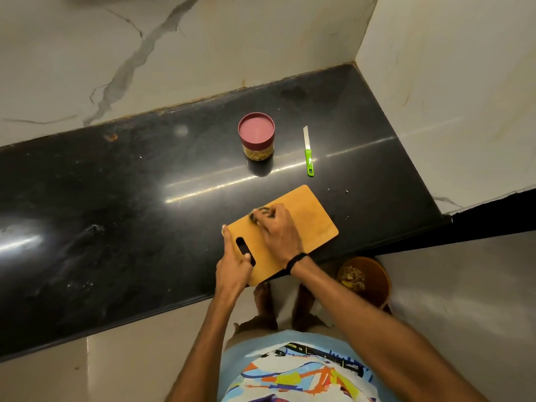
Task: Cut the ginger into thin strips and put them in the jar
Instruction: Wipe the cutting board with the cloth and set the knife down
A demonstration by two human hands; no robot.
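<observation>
**Two hands on the board, knife far away**

The left hand (232,268) holds the near end of the flat yellow-brown wooden cutting board (313,224). Its thumb sits by the long hole. Its fingers are curled round the edge, with one finger straight along the side. The right hand (280,232) is on top of the board, and its fingers are bent tight over a small dark lump (255,213). The lump is mostly hidden, so I cannot tell if it is ginger.

The round clear jar with the pink lid (256,137) stands far back on the shiny black table (145,198). Its lid is on, and pale yellow strips show inside. The small knife with the green handle (308,152) lies near the jar on its right, well apart from both hands.

The near corner of the board seems to stick out a little past the table's edge. A hard push there could tip the board, I think. The table looks slippery, so the board could also slide. Then the lump might fall to the floor, near the round brown bin (365,278) with scraps in it.
</observation>
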